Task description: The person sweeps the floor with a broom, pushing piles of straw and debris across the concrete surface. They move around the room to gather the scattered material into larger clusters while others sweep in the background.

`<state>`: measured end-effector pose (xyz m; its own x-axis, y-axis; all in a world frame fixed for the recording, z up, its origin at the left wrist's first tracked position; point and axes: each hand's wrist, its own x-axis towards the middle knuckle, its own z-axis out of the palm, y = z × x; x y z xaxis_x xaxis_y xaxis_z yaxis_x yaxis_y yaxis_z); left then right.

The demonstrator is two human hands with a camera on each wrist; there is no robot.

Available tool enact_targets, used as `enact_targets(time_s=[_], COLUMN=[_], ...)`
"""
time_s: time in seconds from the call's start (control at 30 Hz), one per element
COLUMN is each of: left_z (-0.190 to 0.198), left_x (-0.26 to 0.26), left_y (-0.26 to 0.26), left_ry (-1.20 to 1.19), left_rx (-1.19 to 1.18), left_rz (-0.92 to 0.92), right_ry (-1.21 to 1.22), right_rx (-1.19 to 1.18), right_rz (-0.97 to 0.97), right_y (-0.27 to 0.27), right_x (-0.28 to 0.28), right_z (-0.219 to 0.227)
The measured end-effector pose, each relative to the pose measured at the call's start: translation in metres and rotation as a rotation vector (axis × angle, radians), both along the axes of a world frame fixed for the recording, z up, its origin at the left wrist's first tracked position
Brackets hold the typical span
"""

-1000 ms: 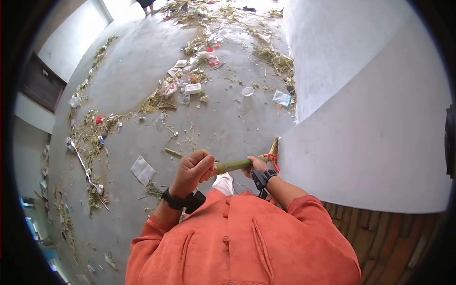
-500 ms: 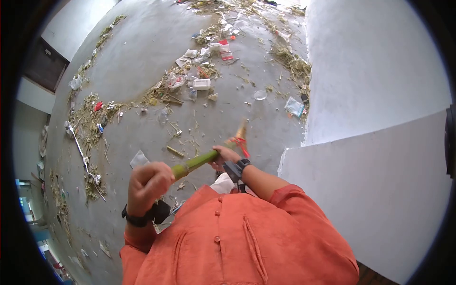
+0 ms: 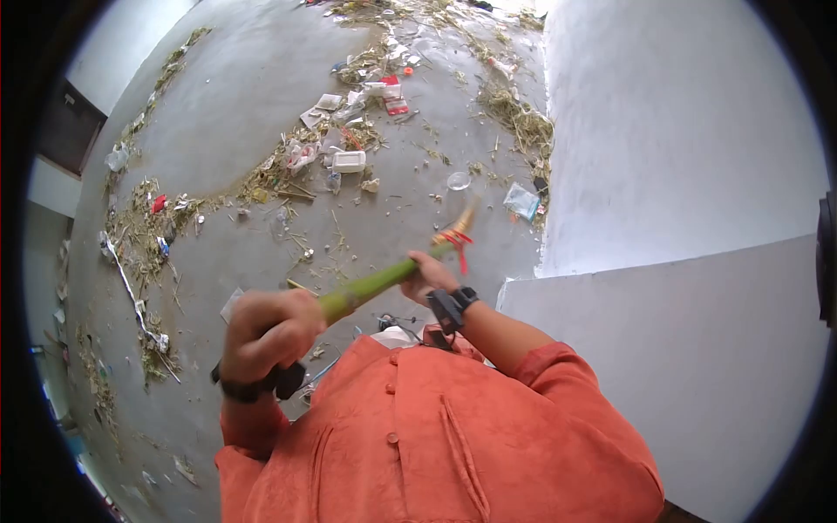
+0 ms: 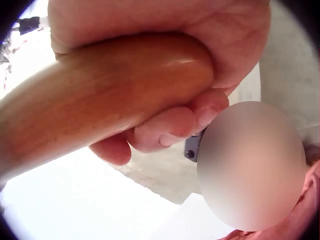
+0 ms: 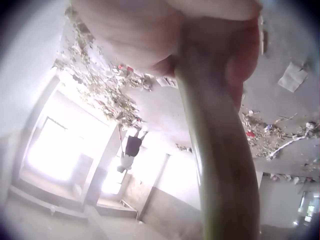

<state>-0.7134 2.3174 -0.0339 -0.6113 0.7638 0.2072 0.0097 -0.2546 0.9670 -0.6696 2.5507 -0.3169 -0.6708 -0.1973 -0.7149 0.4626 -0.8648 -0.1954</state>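
Over the littered floor: a person in an orange shirt (image 3: 453, 444) holds a green broom handle (image 3: 370, 286) slantwise in front of the chest, head end away from the body.
Left hand (image 3: 266, 327): fingers curled tight round the near end of the handle; the left wrist view shows the fingers (image 4: 165, 125) wrapped under the smooth shaft (image 4: 105, 95).
Right hand (image 3: 429, 275): closed round the shaft further along, just short of the red binding (image 3: 455, 237); the right wrist view shows the grip from below (image 5: 215, 125).
Where the broom is: off the floor, carried wholly by both hands, its straw-coloured head (image 3: 465, 218) pointing toward the foot of the white wall (image 3: 680, 131).
Handling, as a judgement: stiff, light, rigid along its length; the glossy shaft looks a little slippery, so a two-point hold well apart suits it best. The bristle end is likely the soft, brittle part.
Around: straw and scraps strewn across the concrete floor (image 3: 235, 96), a white container (image 3: 349, 160), a clear plastic cup (image 3: 459, 180), a plastic bag (image 3: 521, 200) by the wall.
In the way: the low white wall (image 3: 697, 349) just beside the right arm narrows any swing to that side.
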Motion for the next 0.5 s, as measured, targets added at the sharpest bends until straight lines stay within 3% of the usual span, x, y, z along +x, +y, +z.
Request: enact_targets(time_s=[0.03, 0.1, 0.13, 0.17, 0.23, 0.27, 0.3, 0.37, 0.47, 0.5], left_z=[-0.008, -0.037, -0.057, -0.074, -0.089, -0.092, -0.09, -0.078, -0.039, -0.026], left_x=[-0.002, -0.006, -0.004, -0.002, 0.004, 0.006, 0.006, -0.002, -0.011, -0.011], left_y=[0.004, 0.032, 0.049, 0.065, 0.08, 0.085, 0.086, 0.083, 0.074, 0.073], left_ry=[-0.201, -0.313, -0.334, -0.355, -0.4, -0.442, -0.446, -0.395, -0.336, -0.319], left_rx=[-0.217, -0.375, -0.389, -0.404, -0.438, -0.427, -0.43, -0.4, -0.436, -0.453], left_rz=[0.027, 0.002, -0.017, -0.038, -0.248, -0.201, -0.187, 0.085, 0.19, 0.261], right_ry=[-0.109, -0.286, -0.282, -0.363, -0.439, -0.437, -0.454, -0.475, -0.458, -0.408], right_rx=[0.043, 0.066, -0.034, -0.064, 0.088, 0.088, 0.04, 0.073, -0.116, -0.083], right_rz=[-0.015, -0.088, -0.158, -0.168, -0.172, -0.157, -0.073, 0.113, 0.148, 0.281], right_y=[0.013, 0.039, 0.059, 0.075, 0.086, 0.091, 0.095, 0.09, 0.07, 0.063], right_x=[0.014, 0.04, 0.057, 0.069, 0.077, 0.071, 0.063, 0.038, -0.004, -0.021], right_z=[0.014, 0.01, -0.045, -0.058, -0.056, -0.058, -0.062, -0.054, -0.047, -0.035])
